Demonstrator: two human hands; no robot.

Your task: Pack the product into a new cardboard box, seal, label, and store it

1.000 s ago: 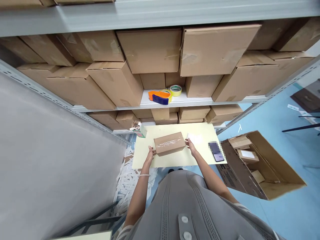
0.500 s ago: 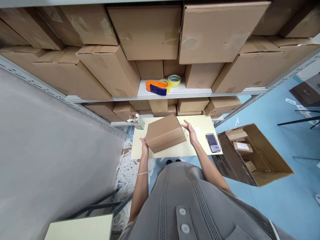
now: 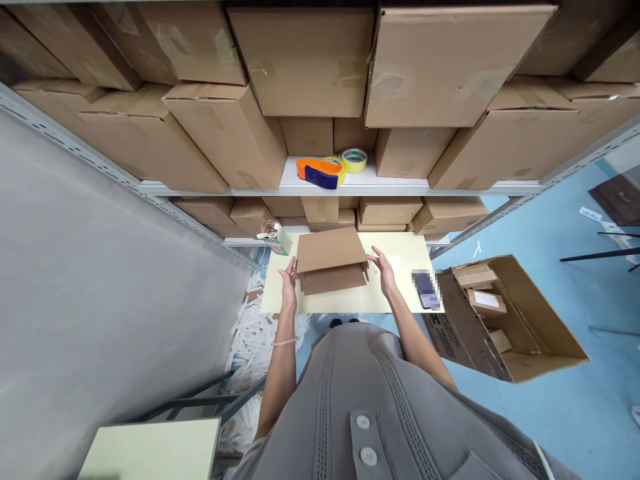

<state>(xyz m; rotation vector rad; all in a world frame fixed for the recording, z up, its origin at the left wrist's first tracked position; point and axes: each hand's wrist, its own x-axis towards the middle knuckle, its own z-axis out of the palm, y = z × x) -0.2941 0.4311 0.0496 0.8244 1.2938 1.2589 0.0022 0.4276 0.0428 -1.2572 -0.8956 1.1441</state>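
Note:
A brown cardboard box is over the pale table between my hands, its near side opened out with flaps and a panel showing below the top edge. My left hand is at the box's left edge, fingers spread and pointing up; whether it presses on the side flap I cannot tell. At the right edge, my right hand is open too, its fingertips at or just off the cardboard. Behind my right fingers a white paper lies on the table.
Behind the table rises a shelf rack filled with cartons. An orange and blue tape dispenser and a tape roll sit on its shelf. A small green box, a phone and a large open carton are nearby.
The box has turned from tilted to nearly level, and its near side has come open. My left hand has loosened from the lower left corner and moved up along the side.

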